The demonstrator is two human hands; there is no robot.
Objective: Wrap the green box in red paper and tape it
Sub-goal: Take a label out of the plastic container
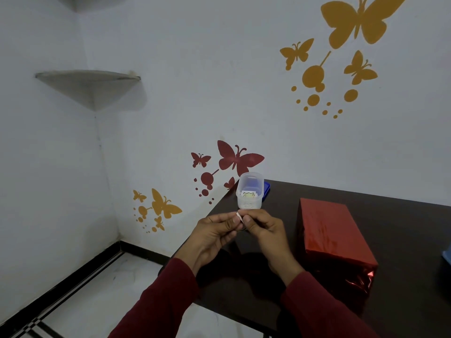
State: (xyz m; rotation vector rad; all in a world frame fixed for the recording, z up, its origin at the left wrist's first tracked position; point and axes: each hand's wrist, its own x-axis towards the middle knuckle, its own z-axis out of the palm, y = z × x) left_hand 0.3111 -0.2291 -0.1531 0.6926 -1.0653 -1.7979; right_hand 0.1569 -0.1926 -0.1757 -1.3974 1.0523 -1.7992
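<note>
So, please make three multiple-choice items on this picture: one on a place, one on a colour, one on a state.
1. Where does the wrapped box lie?
A. on the dark table
B. on the floor
C. on the wall shelf

2. What colour is the paper on the box?
A. gold
B. red
C. blue

3. What do the left hand and right hand do?
A. rest flat on the table
B. press on the box
C. pinch a small piece of tape between them

Answers: 1 A, the box sits on the tabletop; 2 B, shiny red foil covers it; 3 C, the fingertips of both hands meet on the whitish strip, apart from the box.
</note>
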